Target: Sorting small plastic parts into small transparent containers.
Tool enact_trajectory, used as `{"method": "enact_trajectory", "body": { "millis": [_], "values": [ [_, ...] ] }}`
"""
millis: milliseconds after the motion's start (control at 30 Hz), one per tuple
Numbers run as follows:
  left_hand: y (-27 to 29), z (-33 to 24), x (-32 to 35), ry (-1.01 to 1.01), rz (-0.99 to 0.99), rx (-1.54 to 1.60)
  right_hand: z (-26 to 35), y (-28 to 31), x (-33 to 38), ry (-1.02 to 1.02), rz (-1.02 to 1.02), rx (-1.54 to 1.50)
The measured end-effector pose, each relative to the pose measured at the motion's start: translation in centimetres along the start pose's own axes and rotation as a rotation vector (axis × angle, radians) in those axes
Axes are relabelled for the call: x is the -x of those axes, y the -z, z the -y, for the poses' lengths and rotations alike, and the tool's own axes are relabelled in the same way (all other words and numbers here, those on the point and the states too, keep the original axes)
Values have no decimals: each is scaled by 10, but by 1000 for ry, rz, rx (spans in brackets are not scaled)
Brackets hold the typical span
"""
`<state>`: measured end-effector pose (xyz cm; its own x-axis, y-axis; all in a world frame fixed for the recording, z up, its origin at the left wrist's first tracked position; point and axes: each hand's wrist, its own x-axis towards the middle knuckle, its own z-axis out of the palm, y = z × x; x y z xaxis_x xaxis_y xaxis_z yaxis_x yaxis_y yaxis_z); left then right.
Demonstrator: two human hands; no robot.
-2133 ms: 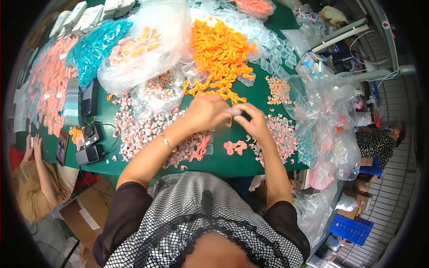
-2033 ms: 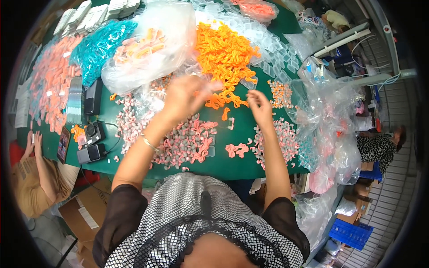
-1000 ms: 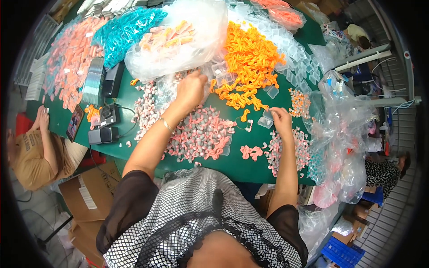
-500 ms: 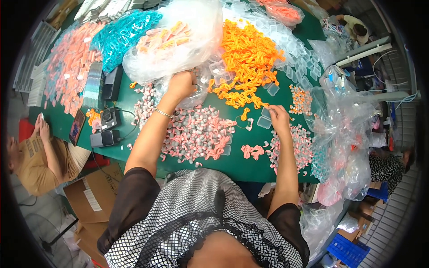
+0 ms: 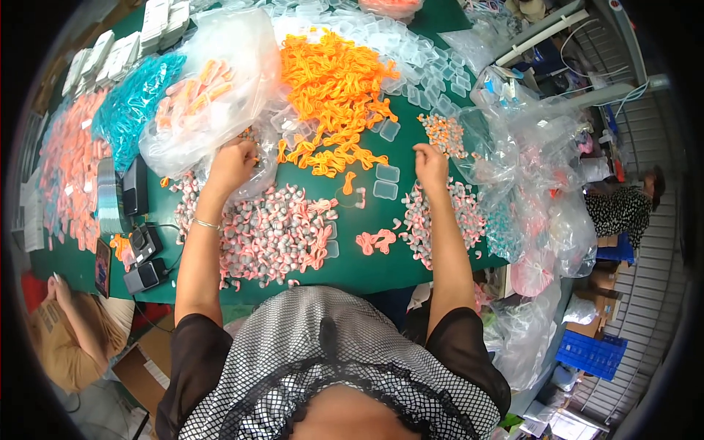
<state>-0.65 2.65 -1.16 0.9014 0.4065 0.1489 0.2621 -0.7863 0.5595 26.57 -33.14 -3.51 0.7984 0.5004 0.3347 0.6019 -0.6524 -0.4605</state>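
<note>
A green table [image 5: 389, 276] stands near pale metal bars [image 5: 543, 37] and a grey gridded surface [image 5: 654, 301].

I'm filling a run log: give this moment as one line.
left hand: at clear bag; right hand: beside orange pieces, grip unclear; orange cords: heaped on table

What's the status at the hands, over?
Left hand at small clear bag, grip unclear. Right hand curled near orange-and-grey pieces, contents unclear. Bulky plastic bag just beyond left hand.
</note>
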Motion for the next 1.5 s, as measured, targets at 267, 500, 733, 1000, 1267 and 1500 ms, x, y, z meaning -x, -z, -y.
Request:
{"method": "enact_trajectory", "body": {
  "millis": [267, 500, 733, 1000, 1267, 1500],
  "values": [
    [12, -17, 3, 318, -28, 445, -28, 3, -19, -141, 59, 443],
    [-9, -54, 16, 315, -72, 1088, -19, 0, -13, -62, 0, 416],
    [-69, -146, 6, 333, 255, 1150, 14, -5, 43, -186, 69, -384],
    [-129, -172, -12, 324, 336, 1085, 51, 10, 77, -72, 78, -244],
    [-163, -175, -10, -304, 64, 411, 47, 5, 84, 116, 29, -43],
    [-168, -175, -11, -490, 46, 225, 55, 5, 85, 252, 22, 66]
  ]
}}
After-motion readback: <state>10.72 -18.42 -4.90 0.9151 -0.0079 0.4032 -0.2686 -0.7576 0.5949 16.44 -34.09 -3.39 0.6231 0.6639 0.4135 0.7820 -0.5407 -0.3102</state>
